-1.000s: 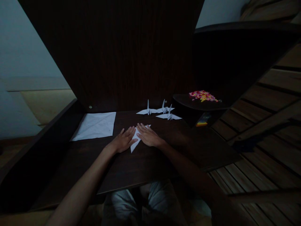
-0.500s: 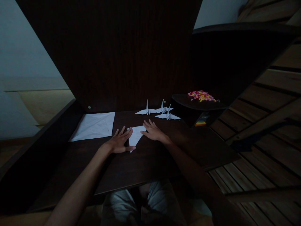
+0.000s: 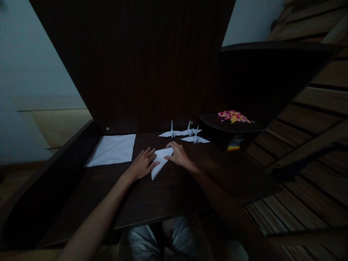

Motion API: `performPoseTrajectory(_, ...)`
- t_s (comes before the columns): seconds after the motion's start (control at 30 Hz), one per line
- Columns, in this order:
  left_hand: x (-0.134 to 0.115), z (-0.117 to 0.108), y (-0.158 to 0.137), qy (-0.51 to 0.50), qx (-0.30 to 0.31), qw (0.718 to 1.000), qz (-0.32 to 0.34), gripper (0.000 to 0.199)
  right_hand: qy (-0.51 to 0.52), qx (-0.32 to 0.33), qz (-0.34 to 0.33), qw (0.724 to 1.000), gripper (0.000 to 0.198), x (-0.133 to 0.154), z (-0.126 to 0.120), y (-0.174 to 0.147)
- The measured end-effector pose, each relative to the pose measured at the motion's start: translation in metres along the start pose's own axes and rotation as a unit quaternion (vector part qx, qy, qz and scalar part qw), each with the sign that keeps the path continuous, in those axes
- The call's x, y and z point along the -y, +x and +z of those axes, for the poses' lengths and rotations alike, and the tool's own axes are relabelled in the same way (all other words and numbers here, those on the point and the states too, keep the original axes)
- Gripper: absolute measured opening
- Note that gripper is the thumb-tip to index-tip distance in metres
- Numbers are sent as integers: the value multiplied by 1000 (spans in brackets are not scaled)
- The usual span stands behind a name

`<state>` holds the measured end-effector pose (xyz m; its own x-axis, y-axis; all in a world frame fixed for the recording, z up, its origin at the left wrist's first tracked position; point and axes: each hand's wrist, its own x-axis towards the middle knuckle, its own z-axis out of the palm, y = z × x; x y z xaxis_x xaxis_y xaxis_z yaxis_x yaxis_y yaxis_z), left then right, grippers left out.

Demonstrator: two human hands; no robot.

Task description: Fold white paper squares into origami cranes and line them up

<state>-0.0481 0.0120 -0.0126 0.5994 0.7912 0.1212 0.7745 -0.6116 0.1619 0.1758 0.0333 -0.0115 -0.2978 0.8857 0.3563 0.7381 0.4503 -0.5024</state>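
Here, one folded sheet (image 3: 161, 156), three cranes (image 3: 172, 134) (image 3: 190, 132) (image 3: 196, 140)

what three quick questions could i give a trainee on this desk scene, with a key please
1. How many paper cranes stand on the desk: two, three or four?
2. True or false: the colourful bits lie on the small shelf, to the right of the cranes.
3. What does the left hand touch, to the right of the flat sheet?

Key:
1. Three.
2. True.
3. The folded paper.
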Motion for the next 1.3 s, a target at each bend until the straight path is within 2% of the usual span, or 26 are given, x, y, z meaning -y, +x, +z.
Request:
performPoseTrajectory(0.1, 1, 3, 3, -19, -38, 999, 7, 53, 13, -13, -42, 999, 40, 5, -1, -2)
performPoseTrajectory(0.2, 3, 7, 5, -56, -58, 997, 4, 61, 65, -37, -76, 994, 57, 10, 0, -3)
performPoseTrajectory(0.37, 5, 11, 7, -86, -104, 991, 7, 67, 167, -102, -78, 978, 81, 17, 3, -4)
performPoseTrajectory(0.47, 4, 12, 8, -66, -130, 989, 3, 67, 254, -89, -55, 962, 90, 16, 7, -3)
performPoseTrajectory(0.53, 3, 11, 9, -42, -145, 989, -7, 63, 274, -46, -56, 959, 82, 14, 8, -3)
performPoseTrajectory(0.63, 1, 9, 10, 0, -149, 988, -29, 50, 222, 31, -99, 969, 48, 12, 7, -4)
performPoseTrajectory(0.7, -1, 7, 10, 22, -148, 988, -41, 40, 174, 62, -133, 974, 37, 14, 6, -6)
performPoseTrajectory(0.87, -2, 4, 10, 56, -147, 985, -72, 28, 98, 94, -173, 975, 49, 23, 4, -11)
performPoseTrajectory(1.0, -1, 2, 10, 75, -138, 983, -89, 30, 50, 116, -161, 979, 59, 28, 3, -13)
performPoseTrajectory(1.2, -2, -3, 6, 108, -116, 985, -67, 33, -35, 135, -111, 984, 55, 15, -2, -10)
performPoseTrajectory(1.3, -1, -6, 6, 125, -92, 987, -45, 34, -16, 131, -116, 984, 58, 10, -8, -9)
